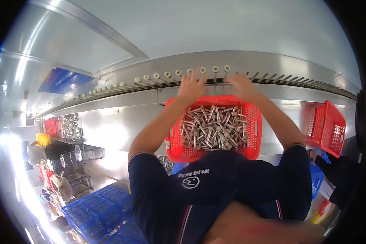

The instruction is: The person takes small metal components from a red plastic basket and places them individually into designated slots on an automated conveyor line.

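Observation:
My left hand reaches up to a row of metal pins along a steel rail. Its fingers stretch out and look apart, over pins topped with cream ring-shaped caps. Smeared by motion, my right hand is beside the last capped pin; whether its fingers grip anything does not show. Bare pins continue to the right of it. Below both hands, a red plastic basket holds a heap of metal bolt-like parts with blocky heads.
Another red basket stands tilted at the right of the steel counter. Blue crates are stacked at the lower left. A person in dark clothing is at the right edge, and another person stands far left.

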{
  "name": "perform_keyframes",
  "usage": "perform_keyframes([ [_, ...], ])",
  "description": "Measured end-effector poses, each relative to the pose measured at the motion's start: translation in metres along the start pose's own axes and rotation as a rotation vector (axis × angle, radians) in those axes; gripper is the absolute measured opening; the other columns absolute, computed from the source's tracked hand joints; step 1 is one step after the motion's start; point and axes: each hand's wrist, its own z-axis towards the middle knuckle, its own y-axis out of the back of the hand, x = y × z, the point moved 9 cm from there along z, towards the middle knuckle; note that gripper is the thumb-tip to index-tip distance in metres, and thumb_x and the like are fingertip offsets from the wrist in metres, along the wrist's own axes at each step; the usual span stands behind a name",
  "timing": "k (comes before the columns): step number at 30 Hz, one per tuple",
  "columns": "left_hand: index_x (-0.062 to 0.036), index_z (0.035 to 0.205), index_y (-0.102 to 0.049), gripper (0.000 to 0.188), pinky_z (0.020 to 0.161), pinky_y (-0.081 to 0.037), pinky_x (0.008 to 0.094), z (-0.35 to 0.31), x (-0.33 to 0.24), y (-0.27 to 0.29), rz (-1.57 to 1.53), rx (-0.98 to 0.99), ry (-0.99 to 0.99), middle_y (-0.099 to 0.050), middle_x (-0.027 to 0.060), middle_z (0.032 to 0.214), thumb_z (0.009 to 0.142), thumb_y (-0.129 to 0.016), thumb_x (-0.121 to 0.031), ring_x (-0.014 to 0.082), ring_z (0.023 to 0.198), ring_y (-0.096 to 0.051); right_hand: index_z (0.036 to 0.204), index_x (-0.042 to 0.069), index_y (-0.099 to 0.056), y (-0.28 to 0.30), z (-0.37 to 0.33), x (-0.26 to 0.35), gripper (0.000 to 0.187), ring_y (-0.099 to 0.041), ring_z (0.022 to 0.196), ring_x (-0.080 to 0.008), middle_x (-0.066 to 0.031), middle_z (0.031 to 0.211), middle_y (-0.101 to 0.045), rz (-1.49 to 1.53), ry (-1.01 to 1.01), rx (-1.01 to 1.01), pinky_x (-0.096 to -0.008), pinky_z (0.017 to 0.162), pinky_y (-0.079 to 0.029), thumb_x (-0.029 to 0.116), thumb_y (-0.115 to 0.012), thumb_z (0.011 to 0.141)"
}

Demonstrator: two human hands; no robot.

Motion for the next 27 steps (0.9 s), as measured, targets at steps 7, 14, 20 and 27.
perform_keyframes([
  [7, -0.0117, 0.106, -0.051, 0.032, 0.067, -0.048, 0.0443, 0.077, 0.005, -0.03, 0.02, 0.328, -0.12, -0.064, 0.0089, 0.08, 0.087, -0.053, -0.037, 0.0298, 0.077, -0.062, 0.095, 0.006, -0.054, -0.015, 0.078, -0.045, 0.031, -0.06, 0.087, -0.0329, -0.0167, 0.085, -0.062, -0.199, -0.222, 0.264, -0.0428, 0.076, -0.047, 0.032, -0.061, 0.081],
  [14, -0.0165, 0.114, -0.051, 0.03, 0.073, -0.05, 0.0429, 0.023, -0.035, 0.068, -0.325, 0.444, 0.022, -0.063, 0.0125, 0.094, 0.087, -0.051, -0.031, 0.0297, 0.087, -0.063, 0.092, 0.007, -0.057, 0.098, 0.02, 0.025, 0.032, -0.063, 0.084, -0.0272, -0.0172, 0.084, -0.063, 0.149, -0.455, 0.37, -0.0402, 0.073, -0.048, 0.037, -0.059, 0.082],
  [20, -0.0196, 0.127, -0.05, 0.047, 0.093, -0.043, 0.042, -0.073, -0.026, -0.06, -0.294, 0.242, -0.185, -0.041, 0.0155, 0.132, 0.081, -0.061, -0.027, 0.0349, 0.115, -0.047, 0.13, 0.016, -0.044, -0.063, -0.087, 0.061, 0.055, -0.045, 0.116, -0.0322, -0.019, 0.122, -0.049, -0.017, 0.266, 0.35, -0.0472, 0.099, -0.033, 0.036, -0.059, 0.081],
  [27, -0.012, 0.111, -0.055, 0.036, 0.08, -0.047, 0.0433, 0.036, 0.041, 0.02, 0.119, -0.092, -0.055, -0.059, 0.0136, 0.105, 0.082, -0.058, -0.033, 0.0309, 0.096, -0.058, 0.119, 0.006, -0.05, 0.026, 0.059, 0.03, 0.053, -0.048, 0.113, -0.0351, -0.0194, 0.118, -0.052, -0.207, 0.058, -0.313, -0.0482, 0.097, -0.035, 0.035, -0.066, 0.077],
])
